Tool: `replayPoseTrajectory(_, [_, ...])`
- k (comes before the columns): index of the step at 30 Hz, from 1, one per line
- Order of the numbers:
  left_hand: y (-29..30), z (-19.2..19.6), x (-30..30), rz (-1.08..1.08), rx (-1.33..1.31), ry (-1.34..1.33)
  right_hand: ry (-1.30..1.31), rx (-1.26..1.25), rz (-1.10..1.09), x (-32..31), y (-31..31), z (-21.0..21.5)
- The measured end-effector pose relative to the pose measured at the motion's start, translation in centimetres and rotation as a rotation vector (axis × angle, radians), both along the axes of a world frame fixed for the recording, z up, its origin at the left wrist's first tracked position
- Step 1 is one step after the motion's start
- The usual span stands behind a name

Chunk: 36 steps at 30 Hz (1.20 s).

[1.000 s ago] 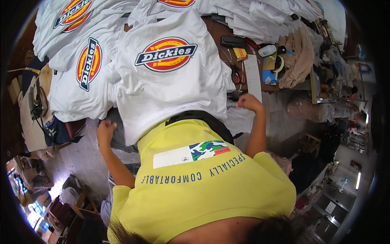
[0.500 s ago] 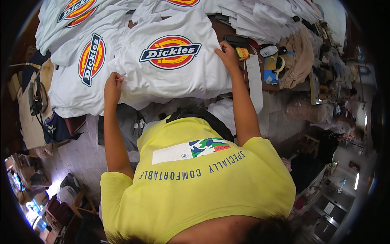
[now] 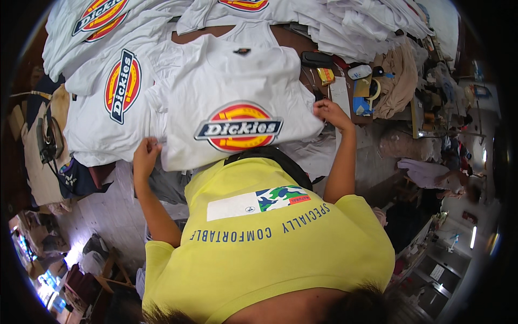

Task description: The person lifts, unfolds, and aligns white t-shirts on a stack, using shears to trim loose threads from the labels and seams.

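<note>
Holding white printed T-shirt (image 3: 237,102) by bottom hem: left hand (image 3: 145,154) pinched on left hem corner, right hand (image 3: 330,112) closed on right corner. Shirt spread print-up on counter (image 3: 291,38), stretching away from both grips, collar at far end. Laid out and roughly flat, seemingly; no fold yet made, hem edge still raised. More printed white shirts (image 3: 116,92) left of left grip. Fingertips hidden under cloth; clutter beyond right grip too small to make out.

Both bare arms are stretched forward and spread apart, the left hand (image 3: 145,154) closed in a pinch, the right hand (image 3: 330,112) likewise pinched with fingers curled.
</note>
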<state>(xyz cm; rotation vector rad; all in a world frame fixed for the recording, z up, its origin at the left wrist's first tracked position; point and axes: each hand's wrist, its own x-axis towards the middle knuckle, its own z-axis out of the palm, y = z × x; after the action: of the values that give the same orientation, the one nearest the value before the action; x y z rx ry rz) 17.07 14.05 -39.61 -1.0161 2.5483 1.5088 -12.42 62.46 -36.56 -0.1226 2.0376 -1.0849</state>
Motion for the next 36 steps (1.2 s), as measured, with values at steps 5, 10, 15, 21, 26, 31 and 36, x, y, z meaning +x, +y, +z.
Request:
replayPoseTrajectory(5, [0.7,-0.4,-11.5,0.073,-0.292,0.324,0.2,-0.225,-0.276,-2.9,-8.6,-1.5])
replayPoseTrajectory(10, [2.4,-1.3,-22.6,-0.088,-0.625,0.311,0.623,0.28,-0.475,-7.9,-14.0,-4.7])
replayPoseTrajectory(15, [3.1,-2.9,-25.2,-0.076,0.033,0.378,0.635,0.585,-0.481,-7.5,-15.5,-3.4])
replayPoseTrajectory(21, [5.2,-3.0,-24.5,-0.003,-0.447,0.131,0.752,0.506,-0.213,-7.7,-15.0,-5.0])
replayPoseTrajectory(26, [6.6,0.3,-22.8,-0.027,0.597,0.446,0.765,0.11,-0.412,-8.2,-13.4,-7.2])
replayPoseTrajectory(31, [10.2,0.3,-15.5,0.279,1.916,0.316,0.151,-0.388,-0.611,-7.6,-12.1,-7.0])
replayPoseTrajectory(36, [14.1,1.3,-6.7,0.405,2.021,0.224,-0.216,-1.15,-0.796,-2.3,-7.6,-3.7])
